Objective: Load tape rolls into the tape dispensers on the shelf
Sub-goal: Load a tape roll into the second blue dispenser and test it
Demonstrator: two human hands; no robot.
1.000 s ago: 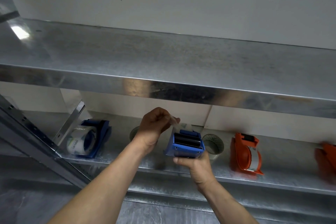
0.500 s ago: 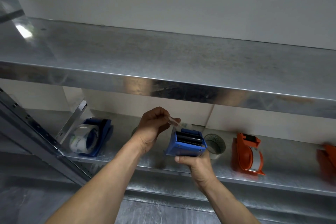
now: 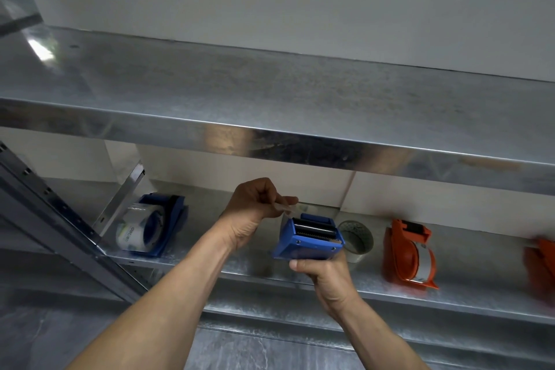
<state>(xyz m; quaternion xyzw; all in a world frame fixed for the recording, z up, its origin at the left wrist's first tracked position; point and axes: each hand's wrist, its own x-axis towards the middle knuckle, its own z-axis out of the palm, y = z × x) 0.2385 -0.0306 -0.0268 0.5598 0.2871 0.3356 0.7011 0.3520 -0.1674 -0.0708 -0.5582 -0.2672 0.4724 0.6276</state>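
- While the right hand (image 3: 326,272) grips the blue dispenser (image 3: 309,239) from below, just above the lower shelf (image 3: 369,278), the left hand (image 3: 255,207) pinches a clear tape end (image 3: 283,207) over its roller.
- I think this step is threading the tape.
- Next it should go down straight, onto the teeth.

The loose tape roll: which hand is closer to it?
Right. The right hand grips the blue dispenser just beside the loose tape roll; the left hand pinches a tape strip farther left.

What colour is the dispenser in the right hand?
Blue; the dispenser in the right hand shows best in the head view.
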